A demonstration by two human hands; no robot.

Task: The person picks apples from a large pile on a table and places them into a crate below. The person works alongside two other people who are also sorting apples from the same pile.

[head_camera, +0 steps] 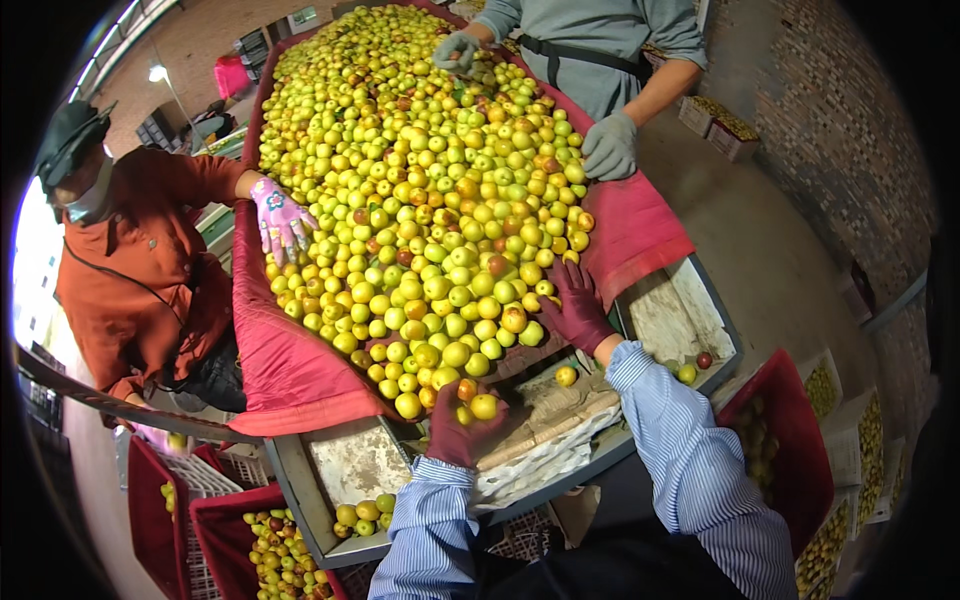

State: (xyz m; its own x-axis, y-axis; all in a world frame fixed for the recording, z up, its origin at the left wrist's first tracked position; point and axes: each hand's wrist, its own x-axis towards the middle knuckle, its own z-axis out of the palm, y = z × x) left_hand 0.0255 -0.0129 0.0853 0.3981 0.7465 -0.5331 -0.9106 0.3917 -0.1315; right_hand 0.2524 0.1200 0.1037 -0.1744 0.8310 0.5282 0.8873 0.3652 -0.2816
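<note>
A large heap of yellow-green jujubes (420, 217), some with brown-red patches, covers a sorting table lined with red cloth (300, 352). My left hand (456, 429), in a dark red glove, is cupped palm up at the heap's near edge with a few jujubes (484, 406) in it. To its right, my right hand (577, 309) wears a matching glove and rests palm down against the near right side of the heap, fingers apart. Its palm is hidden. One loose jujube (566, 376) lies on the bare tray between my wrists.
Across the right side, a co-worker's grey-gloved hand (611, 146) rests on the cloth. At left, another person's flowered glove (281, 217) touches the heap. Corner compartments (352, 461) hold several jujubes. Red-lined crates (225, 525) stand below left, another red-lined container (787, 450) at right.
</note>
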